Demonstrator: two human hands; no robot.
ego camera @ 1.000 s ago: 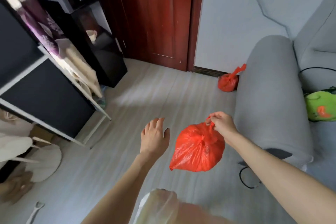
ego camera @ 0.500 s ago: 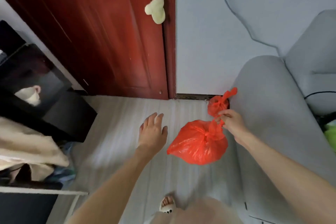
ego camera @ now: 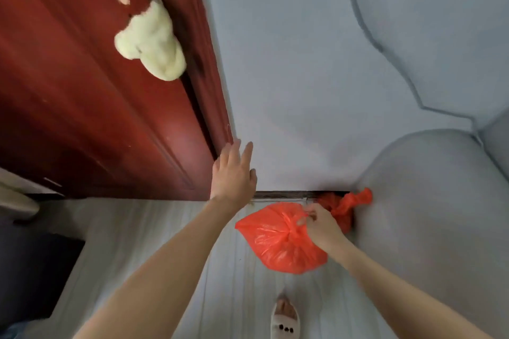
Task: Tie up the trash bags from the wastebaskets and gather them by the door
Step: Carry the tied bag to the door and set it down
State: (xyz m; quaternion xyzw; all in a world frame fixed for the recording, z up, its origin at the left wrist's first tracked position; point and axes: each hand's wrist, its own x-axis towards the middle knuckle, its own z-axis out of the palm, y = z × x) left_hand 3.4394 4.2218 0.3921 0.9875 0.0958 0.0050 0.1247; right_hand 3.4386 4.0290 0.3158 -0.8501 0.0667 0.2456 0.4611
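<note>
My right hand [ego camera: 321, 224] pinches the knotted top of a tied red trash bag [ego camera: 278, 239], which hangs low over the floor. Just behind it, a second tied red trash bag [ego camera: 348, 205] lies on the floor against the wall, wedged beside the sofa arm. My left hand [ego camera: 234, 173] is held out with straight fingers and holds nothing; it is in front of the wall, next to the frame of the dark red door [ego camera: 82, 107].
A grey sofa arm [ego camera: 429, 201] fills the right side. A pale plush thing [ego camera: 151, 41] hangs on the door. A dark cabinet [ego camera: 33, 270] stands at the lower left. My slippered foot [ego camera: 285, 316] is on the pale wood floor [ego camera: 154, 228].
I have walked closer to the door and wall. The held bag has moved forward and down, close to the bag on the floor. My left hand has risen toward the door frame.
</note>
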